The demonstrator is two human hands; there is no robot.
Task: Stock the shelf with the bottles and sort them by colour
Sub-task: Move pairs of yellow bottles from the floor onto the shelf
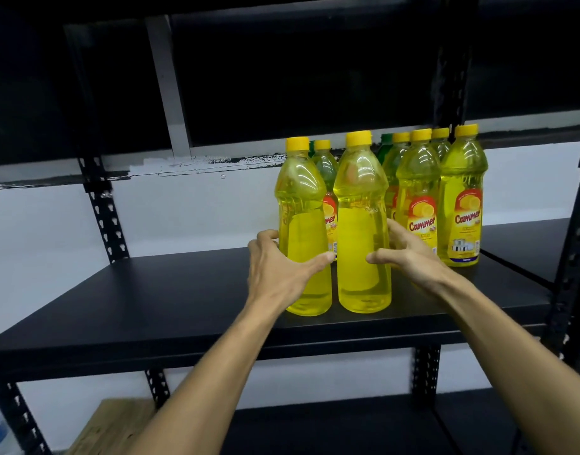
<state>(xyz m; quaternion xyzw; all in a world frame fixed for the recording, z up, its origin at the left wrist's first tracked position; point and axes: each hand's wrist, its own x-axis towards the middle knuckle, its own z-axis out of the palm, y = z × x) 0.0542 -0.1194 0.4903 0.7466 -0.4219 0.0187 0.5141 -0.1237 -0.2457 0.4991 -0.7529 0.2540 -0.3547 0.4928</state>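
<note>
Two yellow bottles with yellow caps stand side by side near the front of the black shelf board, their labels turned away from me. My left hand grips the left bottle, thumb across its front. My right hand grips the right bottle in the same way. Behind and to the right stand several more yellow bottles with red labels, such as the one at the far right. A green bottle shows partly behind them, mostly hidden.
The left half of the shelf board holds nothing. Perforated black uprights frame the bay, with another at the right. A neighbouring shelf adjoins on the right. Below lie a lower black shelf and a wooden board.
</note>
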